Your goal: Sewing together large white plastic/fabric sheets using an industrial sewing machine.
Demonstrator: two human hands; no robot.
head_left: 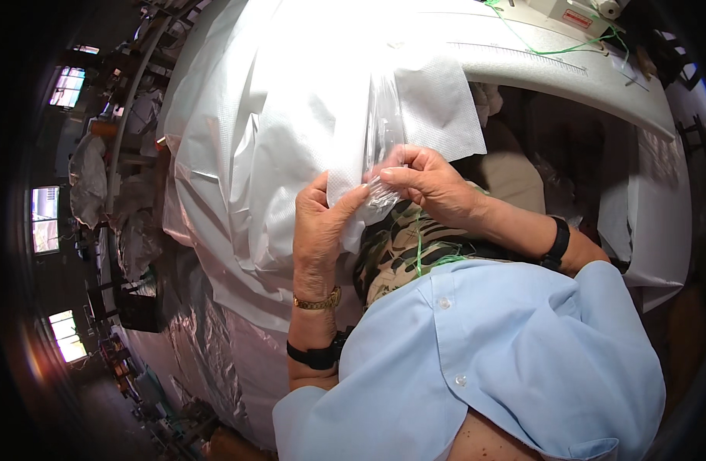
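White textured fabric (276,146) spreads over the table and hangs down past its front edge toward my lap. Down its middle runs a gathered strip of clear plastic film (384,115), bunched at its near end. My left hand (322,215) pinches the fabric edge and the film's left side between thumb and fingers. On the other side my right hand (430,180) closes thumb and fingertips on the bunched film. Both hands are close together, just in front of the table edge. What lies under the fingertips is partly hidden.
At the upper right stands part of a white sewing machine (576,15), with green thread (553,52) trailing over the white tabletop (637,100). Green thread scraps (449,260) lie on my camouflage-patterned lap cloth. Shelves and bundled material line the left side.
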